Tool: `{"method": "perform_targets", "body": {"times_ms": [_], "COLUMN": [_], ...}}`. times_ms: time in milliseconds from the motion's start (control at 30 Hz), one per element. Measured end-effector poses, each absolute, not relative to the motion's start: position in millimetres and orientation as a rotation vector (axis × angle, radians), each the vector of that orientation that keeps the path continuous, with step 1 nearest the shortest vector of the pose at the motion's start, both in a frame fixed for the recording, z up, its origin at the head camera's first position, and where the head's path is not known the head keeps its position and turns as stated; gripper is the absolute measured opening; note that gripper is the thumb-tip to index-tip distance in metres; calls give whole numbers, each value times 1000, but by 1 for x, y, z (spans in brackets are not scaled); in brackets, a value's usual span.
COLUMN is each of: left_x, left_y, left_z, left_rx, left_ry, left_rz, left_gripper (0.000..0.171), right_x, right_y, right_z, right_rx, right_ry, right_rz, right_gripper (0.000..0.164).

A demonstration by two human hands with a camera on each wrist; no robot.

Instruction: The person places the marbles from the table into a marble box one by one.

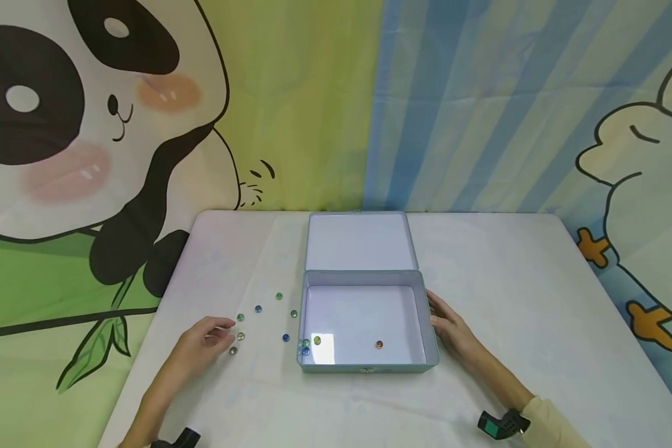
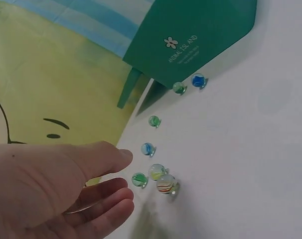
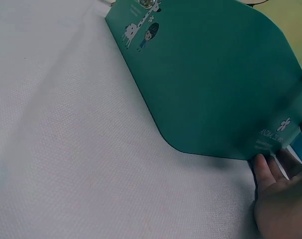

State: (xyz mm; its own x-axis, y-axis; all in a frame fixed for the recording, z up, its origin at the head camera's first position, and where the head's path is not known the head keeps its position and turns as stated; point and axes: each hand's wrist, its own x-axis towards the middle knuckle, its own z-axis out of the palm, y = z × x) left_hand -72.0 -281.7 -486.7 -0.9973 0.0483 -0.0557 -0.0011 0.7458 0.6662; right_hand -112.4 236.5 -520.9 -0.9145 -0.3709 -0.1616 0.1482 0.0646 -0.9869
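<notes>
Left hand (image 1: pixel 200 343), fingers parted, sits beside glass marbles (image 1: pixel 241 336); right hand (image 1: pixel 455 330), fingers spread, touches open hinged box (image 1: pixel 336 368).

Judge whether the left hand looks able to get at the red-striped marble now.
Likely yes: the left hand is close by, its fingers seemingly empty, and nothing visible blocks their way to the red-striped marble.

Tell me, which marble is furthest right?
The orange-brown marble inside the box, just right of its middle. In the head view, all the rest lie farther left.
</notes>
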Motion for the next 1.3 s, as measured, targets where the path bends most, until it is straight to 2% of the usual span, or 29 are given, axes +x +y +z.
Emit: {"method": "perform_targets", "body": {"times_ms": [200,633,933,1300], "left_x": [-64,-74,-70,-68], "left_y": [-271,-264,-265,-270], "left_z": [-495,-494,-497,-496], "left_rx": [-17,29,5,120], "left_ry": [2965,2994,2981,3145], "left_rz": [963,892,884,978], "left_gripper": [29,20,20,20], "right_x": [-111,-114,-112,-113], "right_y": [239,236,238,239], "right_z": [-523,-522,-525,-525], "right_rx": [-243,-257,-254,-258], "right_ry": [1966,1964,1941,1963], "right_rz": [-1916,-1946,-1943,-1937], "right_gripper": [66,65,66,65]}}
